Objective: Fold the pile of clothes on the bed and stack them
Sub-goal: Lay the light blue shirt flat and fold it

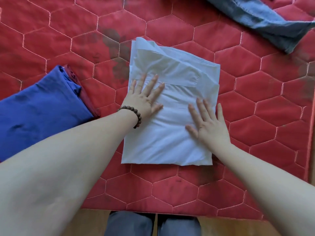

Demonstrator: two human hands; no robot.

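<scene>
Hands lay flat and apart on a folded white garment (172, 106) in the middle of the bed (255, 116). The left hand (144, 97), with a brown bead bracelet (132, 114) at its wrist, pressed with spread, straight fingers on the garment's left side near the fold line. The right hand (208, 123) rested palm down, fingers straight, on the right side, its little finger reaching to the garment's right edge.

The white garment was a rough rectangle, smooth toward the near edge, with looser layers and a stitched hem bunched across the far half. It sat on a red quilted cover stitched in hexagons.

To the left, near but not touching it, a folded blue garment (39, 109) lay on top of a dark red one (85, 97) whose edge showed along its right side. At the far right corner, well apart, lay an unfolded piece of blue denim (265, 23). Bare cover surrounded the white garment on every side. The bed's near edge ran just above the person's grey-trousered legs (151, 223) and a wooden floor (95, 222).
</scene>
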